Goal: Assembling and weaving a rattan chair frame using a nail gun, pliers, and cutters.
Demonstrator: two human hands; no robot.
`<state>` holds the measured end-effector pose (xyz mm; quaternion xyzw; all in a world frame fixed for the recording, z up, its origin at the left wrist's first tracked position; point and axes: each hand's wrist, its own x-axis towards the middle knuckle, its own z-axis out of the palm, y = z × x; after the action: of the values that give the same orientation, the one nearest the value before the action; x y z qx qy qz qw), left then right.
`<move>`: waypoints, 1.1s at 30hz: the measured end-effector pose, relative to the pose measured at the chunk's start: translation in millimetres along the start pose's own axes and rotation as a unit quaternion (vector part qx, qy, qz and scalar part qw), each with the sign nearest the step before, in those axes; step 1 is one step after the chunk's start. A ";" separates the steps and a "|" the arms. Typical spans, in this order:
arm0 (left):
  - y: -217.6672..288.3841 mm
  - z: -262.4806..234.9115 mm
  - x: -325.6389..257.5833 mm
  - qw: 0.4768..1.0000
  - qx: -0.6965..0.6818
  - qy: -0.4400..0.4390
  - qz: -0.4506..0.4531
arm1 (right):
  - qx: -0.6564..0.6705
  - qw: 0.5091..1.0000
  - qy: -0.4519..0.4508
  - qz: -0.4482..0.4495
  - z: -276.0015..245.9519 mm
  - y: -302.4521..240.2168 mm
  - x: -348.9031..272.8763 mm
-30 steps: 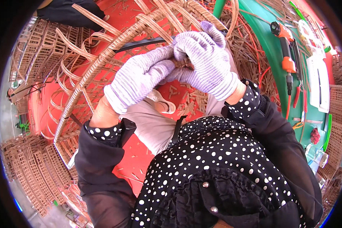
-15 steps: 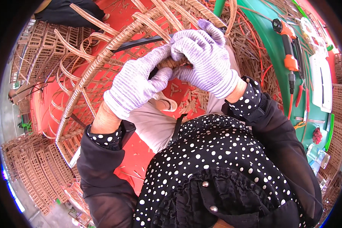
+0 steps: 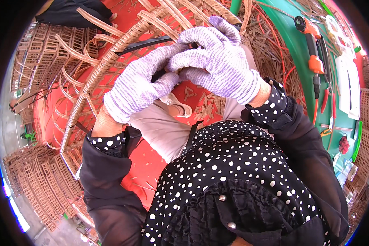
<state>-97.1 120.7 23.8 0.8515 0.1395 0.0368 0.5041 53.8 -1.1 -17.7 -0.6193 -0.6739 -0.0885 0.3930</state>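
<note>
A large brown wicker frame (image 3: 97,76) leans in front of me, its rim wrapped tightly in flat strips. Loose strip ends (image 3: 96,20) curl outward from it, and a black bar (image 3: 145,44) crosses behind the rim. Both my hands wear white and purple knit gloves. My left hand (image 3: 137,84) is closed round a wrapped part of the frame, thumb toward me. Against its fingertips my right hand (image 3: 219,61) curls over the same part, fingers bent and pressed in. The gloves hide nearly all of what they grip.
On the right, a green table (image 3: 293,41) carries an orange and black power driver (image 3: 311,49), pliers (image 3: 328,100) and a white tray-like piece (image 3: 348,86). Cut strips (image 3: 266,49) litter the red floor. Woven panels (image 3: 45,61) stand at the left.
Both hands have shifted slightly left, and the right hand has rolled further over toward the left one. The wrapped piece that showed between them is now mostly covered.
</note>
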 end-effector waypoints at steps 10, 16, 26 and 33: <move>1.7 -1.3 -1.2 0.998 0.030 -0.005 -0.047 | 0.000 1.000 0.020 -0.007 1.7 1.9 1.4; 3.3 -0.4 -0.4 0.994 0.105 0.014 -0.011 | 0.026 0.999 0.017 0.005 2.6 3.1 1.6; 3.8 -4.0 -4.5 0.995 0.089 -0.039 0.002 | 0.004 1.000 0.003 0.015 -1.9 -5.7 -2.5; 2.1 -3.1 -3.4 0.999 0.033 -0.039 -0.012 | 0.017 0.999 -0.010 0.033 -0.7 -5.5 -3.0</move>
<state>-100.5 121.4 27.4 0.8668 0.1313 -0.0070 0.4811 48.9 -5.1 -17.1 -0.6350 -0.6585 -0.0578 0.3997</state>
